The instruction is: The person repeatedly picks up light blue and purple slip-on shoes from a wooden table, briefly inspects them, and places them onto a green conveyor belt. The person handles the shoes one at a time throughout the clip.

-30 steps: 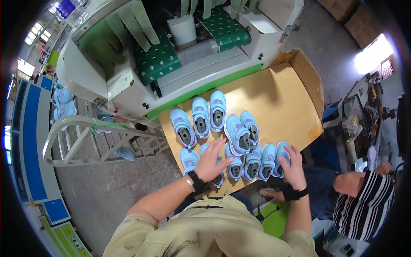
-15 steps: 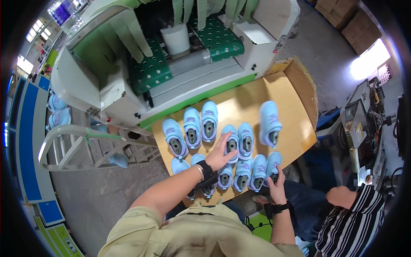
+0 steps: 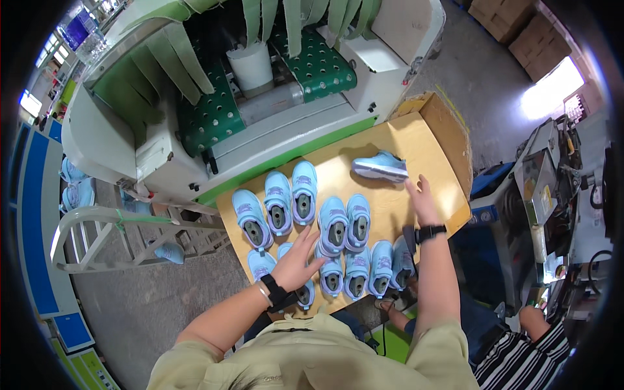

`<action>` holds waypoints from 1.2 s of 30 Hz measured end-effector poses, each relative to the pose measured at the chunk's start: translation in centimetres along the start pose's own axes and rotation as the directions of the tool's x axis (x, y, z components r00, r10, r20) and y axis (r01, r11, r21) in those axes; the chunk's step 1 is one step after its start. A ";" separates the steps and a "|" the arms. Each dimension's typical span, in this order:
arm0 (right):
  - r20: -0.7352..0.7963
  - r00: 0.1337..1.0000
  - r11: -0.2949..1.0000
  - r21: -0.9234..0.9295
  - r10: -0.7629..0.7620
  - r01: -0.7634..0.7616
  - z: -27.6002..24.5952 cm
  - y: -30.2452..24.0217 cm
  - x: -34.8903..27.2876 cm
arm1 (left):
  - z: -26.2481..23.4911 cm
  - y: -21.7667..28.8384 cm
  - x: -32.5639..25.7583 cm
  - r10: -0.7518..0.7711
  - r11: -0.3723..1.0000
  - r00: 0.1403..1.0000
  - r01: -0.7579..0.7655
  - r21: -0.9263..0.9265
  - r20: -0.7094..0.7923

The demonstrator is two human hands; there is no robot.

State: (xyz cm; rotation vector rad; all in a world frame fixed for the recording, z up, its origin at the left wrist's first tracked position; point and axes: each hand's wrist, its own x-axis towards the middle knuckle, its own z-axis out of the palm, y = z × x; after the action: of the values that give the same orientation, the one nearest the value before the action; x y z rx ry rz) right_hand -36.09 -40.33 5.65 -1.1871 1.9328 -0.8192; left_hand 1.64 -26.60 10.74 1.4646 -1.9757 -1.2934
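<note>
Light-blue children's shoes with grey inserts stand in rough rows on a tan board. My left hand (image 3: 298,261) is open over the near row, its fingers apart beside a middle shoe (image 3: 333,226). Another shoe (image 3: 358,222) stands close against that one on the right. At the far right, a single shoe (image 3: 380,167) lies on its side with the sole edge showing. My right hand (image 3: 422,200) is just to the right of its sole, open and holding nothing. My left hand and forearm partly hide shoes in the near row.
Beyond the board (image 3: 416,140) stands a machine with green perforated belts (image 3: 318,68), hanging strips and a white cup (image 3: 251,67). A metal rack (image 3: 123,237) with more shoes is at left. A person in a striped top (image 3: 530,357) is at lower right.
My right hand has left the near row's right-end shoe and reached farther forward. The far-right shoe, blurred before, now lies on its side. My left hand has drawn back from the middle shoe.
</note>
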 end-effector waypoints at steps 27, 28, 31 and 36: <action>0.257 0.784 0.789 0.446 -0.565 0.423 10.3 -13.7 -23.7 | -10.3 5.3 -0.7 0.081 0.785 0.925 -0.289 -0.548 -0.371; 0.267 0.839 0.848 0.396 -0.474 0.353 11.2 -13.8 -22.9 | -11.5 4.8 -0.5 0.119 0.878 0.881 -0.309 -0.365 -0.458; 0.217 0.917 0.926 0.255 -0.334 0.277 15.2 -12.5 -18.7 | -16.3 4.9 3.4 0.128 0.887 0.733 -0.387 -0.253 -0.668; 0.122 0.935 0.942 -0.016 -0.332 0.337 24.1 -8.4 -11.1 | -24.8 1.6 12.7 0.136 0.978 0.463 -0.204 0.044 -0.876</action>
State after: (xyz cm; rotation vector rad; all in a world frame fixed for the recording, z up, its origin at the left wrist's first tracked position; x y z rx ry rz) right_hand -8.69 -36.90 2.01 -1.5796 1.6792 -0.8672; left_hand 13.73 -49.10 21.99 1.4077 -1.2712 -0.3123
